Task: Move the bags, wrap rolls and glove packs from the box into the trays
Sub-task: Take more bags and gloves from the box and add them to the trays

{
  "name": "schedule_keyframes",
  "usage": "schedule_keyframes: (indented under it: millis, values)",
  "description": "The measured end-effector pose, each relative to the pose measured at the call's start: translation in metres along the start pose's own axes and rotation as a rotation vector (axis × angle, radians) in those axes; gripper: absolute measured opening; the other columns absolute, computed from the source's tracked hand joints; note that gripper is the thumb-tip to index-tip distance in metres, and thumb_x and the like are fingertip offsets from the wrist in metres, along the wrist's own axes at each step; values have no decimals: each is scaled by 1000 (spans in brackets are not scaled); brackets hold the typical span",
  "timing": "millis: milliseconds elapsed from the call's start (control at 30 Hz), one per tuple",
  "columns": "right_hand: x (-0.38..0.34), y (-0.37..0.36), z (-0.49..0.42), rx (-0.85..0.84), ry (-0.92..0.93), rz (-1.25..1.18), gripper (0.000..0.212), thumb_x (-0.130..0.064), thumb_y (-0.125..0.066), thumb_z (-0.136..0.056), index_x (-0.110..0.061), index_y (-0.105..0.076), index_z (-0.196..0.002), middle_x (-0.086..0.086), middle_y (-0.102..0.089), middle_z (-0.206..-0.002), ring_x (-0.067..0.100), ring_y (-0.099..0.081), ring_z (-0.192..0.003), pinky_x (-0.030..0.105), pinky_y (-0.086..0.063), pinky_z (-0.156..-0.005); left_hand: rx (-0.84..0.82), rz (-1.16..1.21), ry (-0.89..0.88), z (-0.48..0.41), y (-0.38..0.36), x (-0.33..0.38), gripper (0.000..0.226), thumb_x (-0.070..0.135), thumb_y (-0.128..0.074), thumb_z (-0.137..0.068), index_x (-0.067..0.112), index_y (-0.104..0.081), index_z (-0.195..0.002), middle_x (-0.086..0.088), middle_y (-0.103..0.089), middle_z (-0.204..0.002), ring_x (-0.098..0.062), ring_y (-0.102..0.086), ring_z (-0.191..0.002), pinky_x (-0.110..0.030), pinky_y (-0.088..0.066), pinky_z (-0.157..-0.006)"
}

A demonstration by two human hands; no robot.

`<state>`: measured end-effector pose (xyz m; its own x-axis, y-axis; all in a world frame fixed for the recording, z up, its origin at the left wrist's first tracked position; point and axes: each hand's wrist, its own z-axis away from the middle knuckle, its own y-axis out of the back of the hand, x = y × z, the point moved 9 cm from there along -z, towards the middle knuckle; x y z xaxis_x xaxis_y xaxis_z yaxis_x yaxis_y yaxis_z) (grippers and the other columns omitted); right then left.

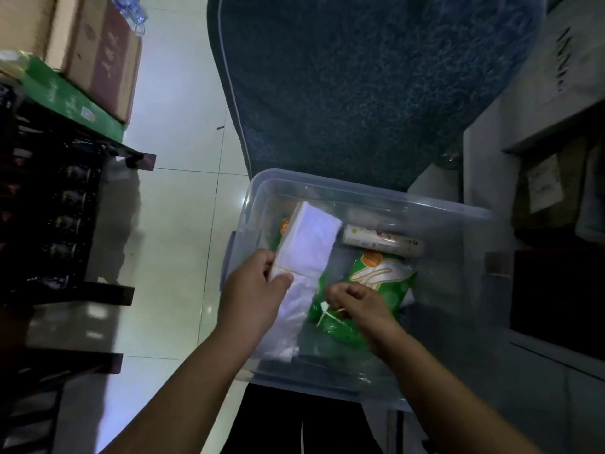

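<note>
A clear plastic box stands on the floor in front of me. My left hand grips the near end of a white pack of bags, lifted at the box's left side, and a clear flap hangs below the pack. My right hand has curled fingers that pinch the near end of a green printed pack lying in the box. A white wrap roll lies along the far wall. Another green pack shows partly behind the white one.
A blue-grey mat lies beyond the box on the pale tiled floor. Dark shelving with cardboard cartons stands at the left. Grey shelves and cartons line the right side. No trays are in view.
</note>
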<state>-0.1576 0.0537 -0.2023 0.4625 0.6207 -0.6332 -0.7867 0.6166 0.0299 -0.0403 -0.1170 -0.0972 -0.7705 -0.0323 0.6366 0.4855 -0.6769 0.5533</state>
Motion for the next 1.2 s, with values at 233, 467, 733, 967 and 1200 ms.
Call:
schedule_keyframes:
  millis: [233,467,733,967,1200]
  values:
    - [102,103,-27,590,-436,154,50,-11,-70,-76,6,-51,-120,29,-59,-119,43,-59,-106,51,-50,-91,278,75,28,-17,55,-24,13,21,-67,-78,23,-58,-86,8,-65,-74,-12,-59,-65,-26,-44,-57]
    - [120,102,-39,597,-505,-103,56,-7,-69,-79,4,-44,-128,27,-55,-125,43,-57,-109,54,-48,-94,263,129,29,-19,61,-30,15,20,-67,-78,30,-57,-80,7,-68,-77,-16,-64,-72,-28,-48,-63]
    - [39,62,14,592,-205,-114,8,-10,-67,-81,-2,-67,-85,19,-68,-88,27,-64,-75,27,-49,-65,222,136,30,-20,68,-30,15,21,-68,-77,26,-59,-87,3,-69,-82,-21,-66,-78,-40,-53,-75]
    - [3,-10,-2,401,-34,117,13,-19,-66,-82,-10,-64,-72,11,-67,-70,26,-61,-67,33,-47,-61,246,131,24,-19,79,-33,17,22,-68,-77,34,-56,-78,8,-67,-75,-15,-65,-72,-27,-48,-62]
    - [18,-35,-77,243,-105,333,25,-20,-65,-84,-1,-66,-100,20,-70,-100,33,-65,-90,35,-50,-75,242,123,17,-19,64,-41,15,22,-68,-76,31,-58,-82,3,-69,-77,-19,-66,-74,-35,-52,-68]
